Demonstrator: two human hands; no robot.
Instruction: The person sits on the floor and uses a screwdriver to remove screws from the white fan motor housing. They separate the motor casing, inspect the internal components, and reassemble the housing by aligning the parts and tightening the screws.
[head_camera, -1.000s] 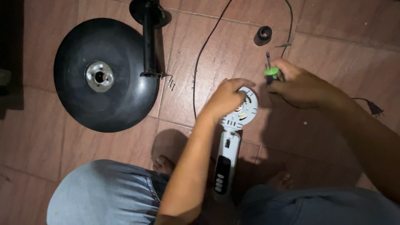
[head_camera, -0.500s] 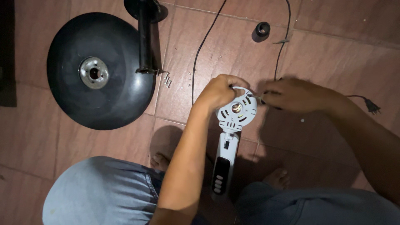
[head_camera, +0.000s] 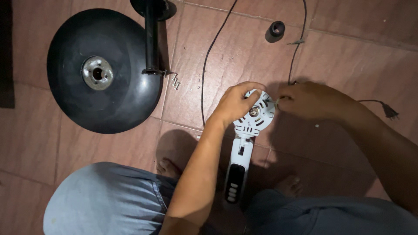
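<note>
A white fan body lies on the tiled floor between my knees. Its round slotted head points away from me, and its neck carries a black button panel. My left hand rests over the left side of the round head, fingers curled on its rim. At the head's right rim, the fingers of my right hand are pinched together on something small and pale. What they pinch is too small to tell.
A black round fan base lies upside down at the upper left, with a black pole across it. Small screws lie beside it. A black cap, a black cord and its plug lie on the tiles.
The green-handled screwdriver that my right hand held a second ago is gone from view. That hand has come down to the head's right rim. My left hand stayed on the head.
</note>
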